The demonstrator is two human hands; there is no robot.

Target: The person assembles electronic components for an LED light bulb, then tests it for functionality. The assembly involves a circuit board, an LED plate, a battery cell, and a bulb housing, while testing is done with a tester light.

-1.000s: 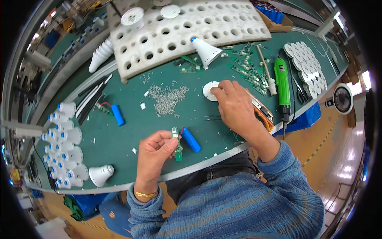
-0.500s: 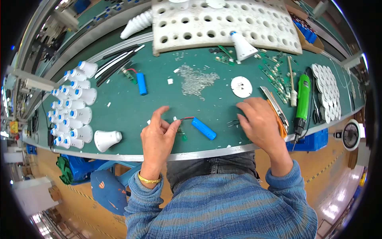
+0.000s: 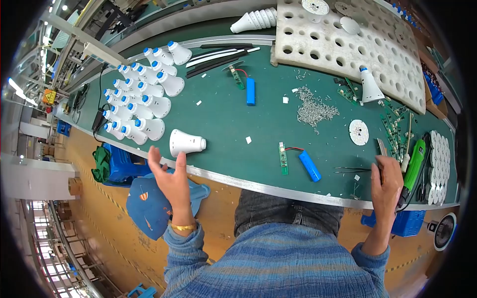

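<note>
My left hand (image 3: pixel 171 180) is open, thumb and fingers spread, at the bench's front edge just below a white bulb housing (image 3: pixel 186 143) lying on its side. My right hand (image 3: pixel 387 185) is at the right, fingers loosely bent and thumb apart. It partly covers a utility knife (image 3: pixel 381 147); no grip on it shows. Tweezers (image 3: pixel 352 170) lie beside its thumb. Between my hands rest a green circuit board (image 3: pixel 283 159) and the blue battery (image 3: pixel 310 166) wired to it. A white round LED board (image 3: pixel 358 132) lies farther back.
Several white housings with blue caps (image 3: pixel 156 107) stand at left. Farther back lie another blue battery (image 3: pixel 251 92), small metal parts (image 3: pixel 315 109) and a perforated white board (image 3: pixel 343 47). A green electric screwdriver (image 3: pixel 415 166) and stacked white discs (image 3: pixel 438 164) are at right.
The view has swung left. My left hand has left the circuit board and moved left toward the lying bulb housing. My right hand stays near the knife; the board and battery remain on the bench.
</note>
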